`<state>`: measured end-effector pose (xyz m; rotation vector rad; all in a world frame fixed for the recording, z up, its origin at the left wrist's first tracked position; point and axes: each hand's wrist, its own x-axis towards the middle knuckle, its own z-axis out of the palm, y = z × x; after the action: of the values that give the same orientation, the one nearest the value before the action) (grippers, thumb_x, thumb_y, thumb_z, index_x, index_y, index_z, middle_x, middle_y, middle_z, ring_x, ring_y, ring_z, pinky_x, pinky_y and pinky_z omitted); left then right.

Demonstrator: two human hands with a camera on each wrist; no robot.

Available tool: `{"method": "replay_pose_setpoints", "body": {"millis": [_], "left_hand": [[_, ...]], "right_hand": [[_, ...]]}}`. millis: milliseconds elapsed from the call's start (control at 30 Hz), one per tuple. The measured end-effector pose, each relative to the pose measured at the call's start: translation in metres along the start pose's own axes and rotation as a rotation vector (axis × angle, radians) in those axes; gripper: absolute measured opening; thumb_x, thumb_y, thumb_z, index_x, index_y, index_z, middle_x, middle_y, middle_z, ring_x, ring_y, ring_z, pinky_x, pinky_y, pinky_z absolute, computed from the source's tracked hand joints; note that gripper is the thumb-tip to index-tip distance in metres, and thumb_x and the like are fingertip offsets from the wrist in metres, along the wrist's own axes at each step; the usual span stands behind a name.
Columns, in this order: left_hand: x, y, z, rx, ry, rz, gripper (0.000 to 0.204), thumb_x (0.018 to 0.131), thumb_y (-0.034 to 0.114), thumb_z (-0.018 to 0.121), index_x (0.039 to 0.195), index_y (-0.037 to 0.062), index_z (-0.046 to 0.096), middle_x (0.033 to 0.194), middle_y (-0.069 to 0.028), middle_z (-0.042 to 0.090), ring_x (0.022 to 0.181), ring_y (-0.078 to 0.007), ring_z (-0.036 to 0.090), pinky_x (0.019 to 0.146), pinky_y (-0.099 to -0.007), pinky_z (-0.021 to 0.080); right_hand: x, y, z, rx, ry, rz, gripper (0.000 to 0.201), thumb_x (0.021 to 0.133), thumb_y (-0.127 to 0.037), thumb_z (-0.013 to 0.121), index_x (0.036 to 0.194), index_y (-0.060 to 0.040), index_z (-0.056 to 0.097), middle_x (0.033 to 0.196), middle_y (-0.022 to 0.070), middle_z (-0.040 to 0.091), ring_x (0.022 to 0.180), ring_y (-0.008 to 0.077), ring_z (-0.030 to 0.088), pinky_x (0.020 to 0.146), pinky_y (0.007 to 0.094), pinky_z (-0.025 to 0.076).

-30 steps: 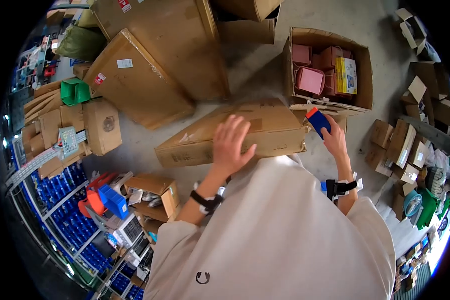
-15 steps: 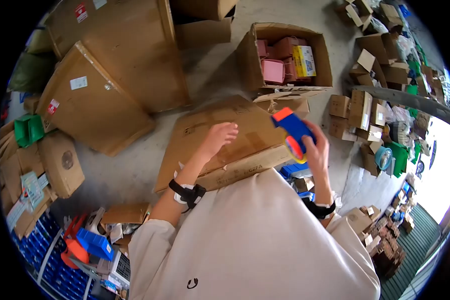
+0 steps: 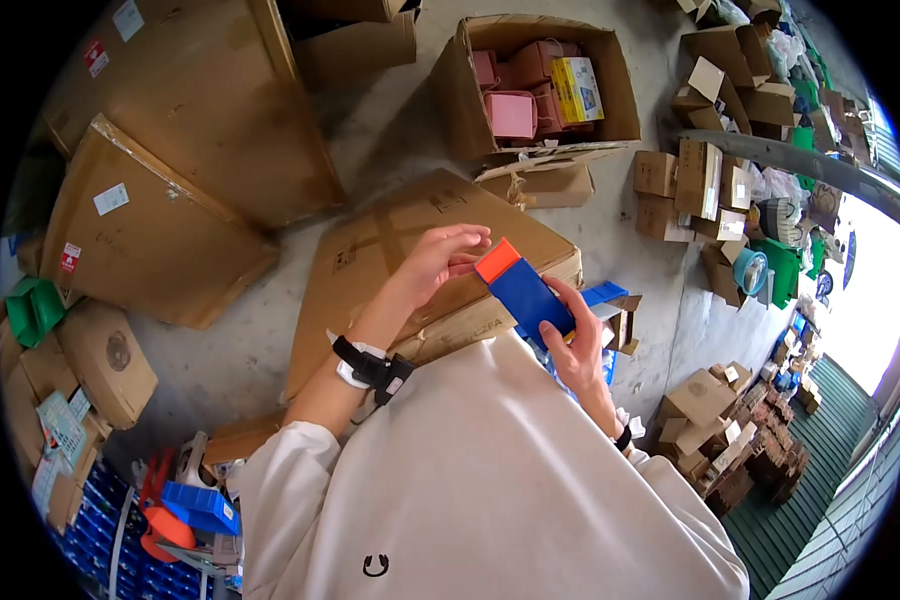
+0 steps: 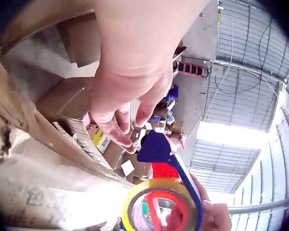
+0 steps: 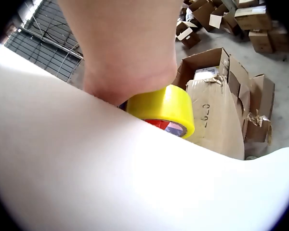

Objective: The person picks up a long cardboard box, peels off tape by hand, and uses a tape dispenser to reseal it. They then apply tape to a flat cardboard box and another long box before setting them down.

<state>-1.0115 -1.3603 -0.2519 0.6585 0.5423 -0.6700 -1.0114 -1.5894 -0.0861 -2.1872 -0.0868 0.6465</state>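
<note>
My right hand (image 3: 582, 352) grips a blue tape dispenser (image 3: 533, 300) with an orange-red end, above a flat cardboard box (image 3: 390, 238). In the left wrist view the dispenser (image 4: 155, 147) carries a yellow tape roll (image 4: 131, 204), which also shows as a yellow roll (image 5: 164, 107) in the right wrist view. Close to the dispenser's orange end is my left hand (image 3: 435, 262), fingers loosely bent with nothing held; whether a fingertip touches the dispenser I cannot tell. The right fingers are hidden in the right wrist view behind the wrist and white cloth.
An open carton (image 3: 455, 100) with pink items and a yellow box stands beyond the flat box. Large cardboard panels (image 3: 185, 110) lie at the upper left. Several cartons (image 3: 698, 178) are stacked on the right, and a blue bin (image 3: 200, 508) is at the lower left.
My right hand has brought the dispenser leftward, close to my left hand. The left hand has lifted off the flat box's near edge. The head view has shifted to the right.
</note>
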Motion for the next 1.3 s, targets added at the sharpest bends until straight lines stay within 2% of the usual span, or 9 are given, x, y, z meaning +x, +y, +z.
{"method": "replay_pose_setpoints", "body": {"millis": [100,200,300,600,700,800,967,1100,1300], "left_hand": [[0.022,-0.01,-0.004,0.431,0.151,0.264,0.039,0.104,0.03,0.064,0.129,0.0006,0.068,0.125,-0.0133,0.071,0.112,-0.0175,0.07,0.097,-0.0329,0.057],[0.015,0.005,-0.002,0.054,-0.009,-0.072,0.039,0.105,0.034,0.062,0.125,0.0013,0.07,0.118,-0.0122,0.074,0.109,-0.0164,0.071,0.095,-0.0326,0.058],[0.009,0.004,0.005,-0.021,-0.205,-0.119,0.035,0.106,0.029,0.062,0.126,0.002,0.07,0.12,-0.0099,0.074,0.102,-0.0135,0.072,0.092,-0.0301,0.059],[0.05,0.013,0.007,0.263,-0.077,-0.055,0.016,0.099,0.014,0.069,0.104,0.0009,0.078,0.098,-0.0078,0.079,0.089,-0.0157,0.075,0.085,-0.0311,0.062],[0.092,0.037,-0.044,0.296,0.039,0.056,0.018,0.099,0.012,0.067,0.103,-0.0023,0.076,0.093,-0.0101,0.078,0.084,-0.0173,0.076,0.077,-0.0295,0.062],[0.126,0.049,-0.09,0.392,0.236,0.082,0.019,0.1,0.017,0.068,0.105,0.0011,0.077,0.096,-0.0075,0.078,0.082,-0.0137,0.075,0.072,-0.0254,0.059],[0.18,-0.017,-0.093,0.848,0.215,0.299,0.02,0.097,0.02,0.071,0.102,0.0029,0.08,0.091,-0.0089,0.081,0.083,-0.0154,0.075,0.078,-0.03,0.058],[0.198,-0.073,-0.087,1.028,0.201,0.368,0.02,0.093,0.023,0.073,0.102,0.0066,0.081,0.096,-0.0147,0.079,0.092,-0.0303,0.076,0.086,-0.038,0.058],[0.176,-0.082,-0.072,1.412,0.271,0.422,0.03,0.095,0.023,0.071,0.119,0.0052,0.076,0.127,-0.0178,0.071,0.113,-0.0333,0.07,0.096,-0.0437,0.055]], "right_hand": [[0.0,0.007,-0.002,0.012,-0.001,0.029,0.059,0.078,-0.006,0.065,0.137,0.0001,0.06,0.111,0.0195,0.072,0.097,0.0277,0.069,0.094,0.0369,0.053],[0.005,0.011,-0.006,0.039,-0.005,0.016,0.059,0.078,-0.006,0.065,0.137,0.0002,0.061,0.11,0.0187,0.072,0.096,0.0264,0.069,0.093,0.0361,0.053],[0.009,0.012,-0.012,0.061,-0.016,0.009,0.059,0.077,-0.006,0.065,0.136,0.0002,0.061,0.109,0.0177,0.072,0.096,0.0254,0.069,0.092,0.0352,0.053],[0.015,0.007,-0.021,0.059,-0.02,0.129,0.054,0.084,-0.008,0.063,0.138,-0.0029,0.058,0.098,0.0191,0.072,0.086,0.0256,0.069,0.082,0.0348,0.054],[0.0,0.001,-0.033,0.076,0.019,0.193,0.051,0.084,-0.008,0.061,0.135,-0.0041,0.057,0.085,0.0166,0.069,0.074,0.0237,0.065,0.072,0.0356,0.052],[-0.023,-0.005,-0.056,0.044,0.028,0.27,0.054,0.08,-0.009,0.06,0.134,-0.0033,0.059,0.088,0.016,0.067,0.074,0.0239,0.064,0.073,0.0347,0.051],[-0.021,-0.02,-0.06,-0.03,-0.003,0.386,0.056,0.078,-0.011,0.06,0.134,-0.0028,0.059,0.093,0.0173,0.068,0.074,0.0241,0.062,0.075,0.0349,0.052],[-0.023,-0.009,-0.06,-0.014,0.002,0.446,0.057,0.078,-0.011,0.06,0.134,-0.0035,0.058,0.088,0.0167,0.068,0.072,0.0234,0.062,0.074,0.0333,0.051],[-0.019,-0.015,-0.069,-0.01,-0.043,0.46,0.059,0.078,-0.01,0.061,0.137,-0.0053,0.057,0.083,0.0171,0.068,0.068,0.0241,0.062,0.07,0.033,0.05]]}}
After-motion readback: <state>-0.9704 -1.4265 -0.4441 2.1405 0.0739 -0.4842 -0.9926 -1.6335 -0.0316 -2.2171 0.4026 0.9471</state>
